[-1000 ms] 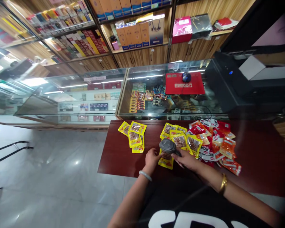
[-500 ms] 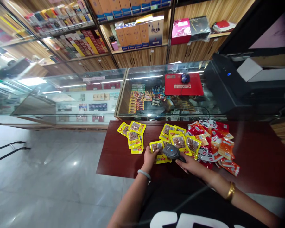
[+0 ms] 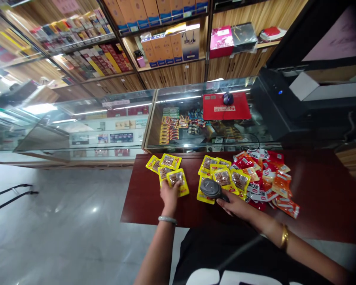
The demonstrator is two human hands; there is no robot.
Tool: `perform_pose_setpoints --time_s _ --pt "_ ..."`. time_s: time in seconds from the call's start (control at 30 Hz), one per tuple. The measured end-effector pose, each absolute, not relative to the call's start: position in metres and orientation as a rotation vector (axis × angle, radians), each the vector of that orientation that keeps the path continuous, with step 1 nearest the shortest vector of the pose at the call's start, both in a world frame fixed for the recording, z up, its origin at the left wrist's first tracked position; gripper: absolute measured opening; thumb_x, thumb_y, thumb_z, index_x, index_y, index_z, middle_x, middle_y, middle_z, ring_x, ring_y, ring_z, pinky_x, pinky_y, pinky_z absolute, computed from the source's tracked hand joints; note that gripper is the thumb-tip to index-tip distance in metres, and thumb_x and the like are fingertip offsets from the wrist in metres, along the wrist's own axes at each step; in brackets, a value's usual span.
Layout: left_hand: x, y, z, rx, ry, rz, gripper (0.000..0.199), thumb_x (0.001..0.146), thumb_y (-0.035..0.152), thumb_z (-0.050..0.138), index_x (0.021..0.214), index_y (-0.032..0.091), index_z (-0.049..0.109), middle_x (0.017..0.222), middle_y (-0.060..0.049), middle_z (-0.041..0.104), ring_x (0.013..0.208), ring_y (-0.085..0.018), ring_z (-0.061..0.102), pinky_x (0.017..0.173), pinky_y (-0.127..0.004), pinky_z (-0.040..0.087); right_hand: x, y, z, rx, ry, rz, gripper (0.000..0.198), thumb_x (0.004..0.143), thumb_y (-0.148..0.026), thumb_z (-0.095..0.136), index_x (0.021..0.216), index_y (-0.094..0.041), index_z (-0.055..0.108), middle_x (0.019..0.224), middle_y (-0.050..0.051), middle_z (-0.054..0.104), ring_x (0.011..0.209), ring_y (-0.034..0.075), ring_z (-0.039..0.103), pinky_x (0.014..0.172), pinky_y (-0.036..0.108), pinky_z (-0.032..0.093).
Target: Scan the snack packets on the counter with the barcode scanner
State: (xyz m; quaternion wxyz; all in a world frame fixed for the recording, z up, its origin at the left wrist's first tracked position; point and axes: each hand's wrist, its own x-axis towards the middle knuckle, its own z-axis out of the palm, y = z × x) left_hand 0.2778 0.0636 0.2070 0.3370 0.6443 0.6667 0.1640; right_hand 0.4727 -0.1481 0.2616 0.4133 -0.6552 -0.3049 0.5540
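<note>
My left hand is closed on a yellow snack packet, held over the small left group of yellow packets. In my right hand is a dark grey barcode scanner, its head over a yellow packet at the near edge of the middle pile. More yellow packets with clear windows lie just beyond the scanner. To their right spreads a heap of red, orange and white snack packets. All of them rest on a dark red-brown table.
A glass display counter borders the table's far side, with a red mat and a computer mouse on top. A dark machine with a screen stands at the right. Shelves with boxes line the wall behind.
My left hand has carried a yellow packet leftward from the middle pile to the left group. My right hand and the scanner have barely shifted. The view has moved slightly.
</note>
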Motion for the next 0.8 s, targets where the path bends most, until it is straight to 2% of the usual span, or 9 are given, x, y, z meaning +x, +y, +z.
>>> perform_pose_setpoints --time_s 0.07,0.1,0.2,0.33,0.47,0.53,0.63,0.8 --pt "0.280 0.070 0.218 1.900 1.860 0.538 0.066 0.066 0.042 0.077 0.122 0.021 0.049 0.126 -0.013 0.057 0.122 -0.032 0.049 0.100 -0.043 0.037 0.474 -0.152 0.261 -1.656 -0.745 1.372 0.061 0.079 -0.067 0.060 0.114 -0.017 0.063 0.065 0.001 0.061 0.051 0.015 0.050 0.051 0.027 0.042" --pt "0.285 0.068 0.220 2.014 1.827 0.534 0.066 0.068 0.042 0.077 0.124 0.022 0.048 0.130 -0.014 0.054 0.127 -0.032 0.044 0.103 -0.043 0.033 0.475 -0.153 0.261 -1.660 -0.731 1.368 0.060 0.080 -0.066 0.060 0.115 -0.017 0.063 0.062 0.000 0.060 0.052 0.016 0.051 0.052 0.028 0.042" --pt "0.309 0.040 0.213 2.224 1.461 0.256 0.048 0.072 0.044 0.073 0.111 0.022 0.056 0.118 -0.011 0.058 0.119 -0.031 0.047 0.103 -0.042 0.032 0.478 -0.159 0.263 -1.669 -0.707 1.341 0.056 0.080 -0.063 0.062 0.115 -0.020 0.064 0.061 0.000 0.060 0.056 0.018 0.054 0.056 0.029 0.044" --pt "0.338 -0.011 0.184 2.272 1.348 -0.085 0.055 0.067 0.043 0.075 0.113 0.020 0.054 0.123 -0.014 0.053 0.118 -0.033 0.045 0.099 -0.043 0.032 0.482 -0.165 0.270 -1.694 -0.690 1.329 0.053 0.079 -0.064 0.062 0.110 -0.020 0.064 0.058 -0.002 0.056 0.053 0.017 0.052 0.055 0.028 0.043" --pt "0.343 -0.027 0.165 2.312 1.349 -0.130 0.050 0.068 0.041 0.076 0.106 0.018 0.054 0.126 -0.015 0.053 0.120 -0.033 0.044 0.098 -0.042 0.031 0.482 -0.171 0.272 -1.723 -0.683 1.407 0.062 0.079 -0.068 0.059 0.117 -0.019 0.060 0.052 -0.006 0.047 0.044 0.013 0.041 0.047 0.025 0.034" --pt "0.340 -0.022 0.161 2.258 1.372 -0.147 0.042 0.070 0.039 0.075 0.100 0.018 0.054 0.113 -0.014 0.060 0.113 -0.032 0.051 0.093 -0.040 0.034 0.481 -0.172 0.270 -1.730 -0.670 1.428 0.068 0.079 -0.070 0.057 0.122 -0.018 0.056 0.052 -0.007 0.045 0.043 0.012 0.038 0.044 0.024 0.030" --pt "0.333 -0.009 0.159 1.989 1.440 -0.138 0.035 0.076 0.036 0.071 0.101 0.019 0.052 0.091 -0.009 0.066 0.091 -0.026 0.062 0.080 -0.034 0.040 0.481 -0.175 0.264 -1.718 -0.657 1.443 0.067 0.079 -0.071 0.056 0.121 -0.018 0.056 0.053 -0.007 0.044 0.042 0.011 0.038 0.044 0.024 0.030" --pt "0.314 0.005 0.162 1.649 1.496 0.111 0.031 0.077 0.034 0.070 0.094 0.021 0.047 0.080 -0.002 0.063 0.074 -0.019 0.061 0.066 -0.027 0.040 0.482 -0.174 0.259 -1.720 -0.690 1.431 0.057 0.080 -0.068 0.057 0.109 -0.019 0.061 0.054 -0.006 0.047 0.044 0.013 0.043 0.046 0.025 0.033"
